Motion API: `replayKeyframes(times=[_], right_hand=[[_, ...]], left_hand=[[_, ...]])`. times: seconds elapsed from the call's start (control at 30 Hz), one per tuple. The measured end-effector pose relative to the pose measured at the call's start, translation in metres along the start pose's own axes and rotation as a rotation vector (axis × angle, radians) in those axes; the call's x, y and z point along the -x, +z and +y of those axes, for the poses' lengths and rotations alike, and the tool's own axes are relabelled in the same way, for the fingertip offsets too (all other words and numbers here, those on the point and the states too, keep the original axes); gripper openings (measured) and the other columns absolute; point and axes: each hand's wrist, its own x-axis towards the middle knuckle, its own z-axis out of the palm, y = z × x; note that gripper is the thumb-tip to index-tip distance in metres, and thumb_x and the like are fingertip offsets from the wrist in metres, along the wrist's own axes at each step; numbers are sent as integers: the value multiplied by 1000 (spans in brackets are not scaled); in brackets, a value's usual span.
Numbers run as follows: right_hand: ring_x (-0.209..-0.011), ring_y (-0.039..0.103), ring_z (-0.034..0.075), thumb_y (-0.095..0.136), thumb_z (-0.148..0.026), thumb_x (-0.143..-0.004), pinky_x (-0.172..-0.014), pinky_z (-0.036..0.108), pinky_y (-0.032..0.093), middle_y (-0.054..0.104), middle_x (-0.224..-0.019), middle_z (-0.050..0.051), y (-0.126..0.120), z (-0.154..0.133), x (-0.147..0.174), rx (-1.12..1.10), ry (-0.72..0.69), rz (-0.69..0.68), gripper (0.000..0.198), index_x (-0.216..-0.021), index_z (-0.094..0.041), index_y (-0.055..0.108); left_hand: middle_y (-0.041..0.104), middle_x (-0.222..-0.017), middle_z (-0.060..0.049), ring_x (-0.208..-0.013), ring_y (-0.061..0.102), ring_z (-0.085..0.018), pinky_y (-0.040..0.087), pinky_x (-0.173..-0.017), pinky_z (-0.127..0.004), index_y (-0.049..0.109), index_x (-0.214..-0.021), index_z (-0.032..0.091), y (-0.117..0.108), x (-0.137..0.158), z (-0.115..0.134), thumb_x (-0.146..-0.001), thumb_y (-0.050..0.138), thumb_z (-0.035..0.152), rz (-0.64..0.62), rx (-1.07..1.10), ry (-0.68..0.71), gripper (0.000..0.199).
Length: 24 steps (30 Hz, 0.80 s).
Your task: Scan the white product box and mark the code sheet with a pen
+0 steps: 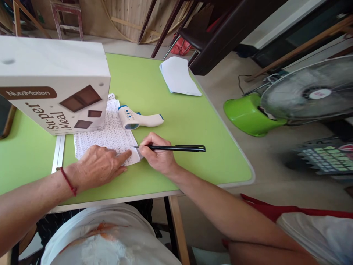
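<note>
My left hand (100,163), with a red cord bracelet at the wrist, lies on a sheet of paper (114,134) covered in dense handwritten lines. Its index finger is stretched out over the lower right of the sheet; the hand holds nothing. My right hand (158,152) is closed around a black pen (179,148) near its point. The tip meets the paper, or hovers just over it, beside my left fingertip. A white and blue infrared thermometer (140,119) lies at the sheet's upper right. The sheet's upper left is hidden behind a white box (79,81).
The green table (198,158) has a rounded front right corner. Folded white sheets (179,77) lie near its far right edge, and a dark object (5,117) is at the left. On the floor to the right are a fan (306,88) and a green plastic stool (242,114).
</note>
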Motion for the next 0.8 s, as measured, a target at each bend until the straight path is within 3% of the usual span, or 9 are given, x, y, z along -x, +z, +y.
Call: replayKeyframes(times=[0.33, 0.6, 0.8], right_hand=[[-45, 39, 9, 51, -19, -70, -45, 23, 34, 46, -51, -6, 0, -1, 0, 28, 1, 10, 14, -60, -23, 42], [-43, 38, 8, 52, -14, -71, -43, 22, 33, 43, -50, -8, 0, 1, 1, 41, -95, 46, 18, -61, -23, 40], [-63, 59, 12, 56, -21, -87, -58, 26, 48, 64, -76, -1, -4, 1, 4, 115, -204, 215, 5, -90, -23, 60]], left_hand=[[71, -83, -8, -70, 70, -29, 49, -56, -35, 45, -138, 24, -3, 0, 1, -101, 43, 41, -2, 12, -5, 40], [71, -81, -7, -68, 70, -28, 47, -54, -33, 44, -139, 24, -3, 1, 1, -102, 43, 40, -3, 8, -5, 40], [69, -79, -5, -65, 68, -28, 41, -50, -32, 44, -138, 23, 1, 4, -1, -103, 40, 38, 11, -45, 32, 38]])
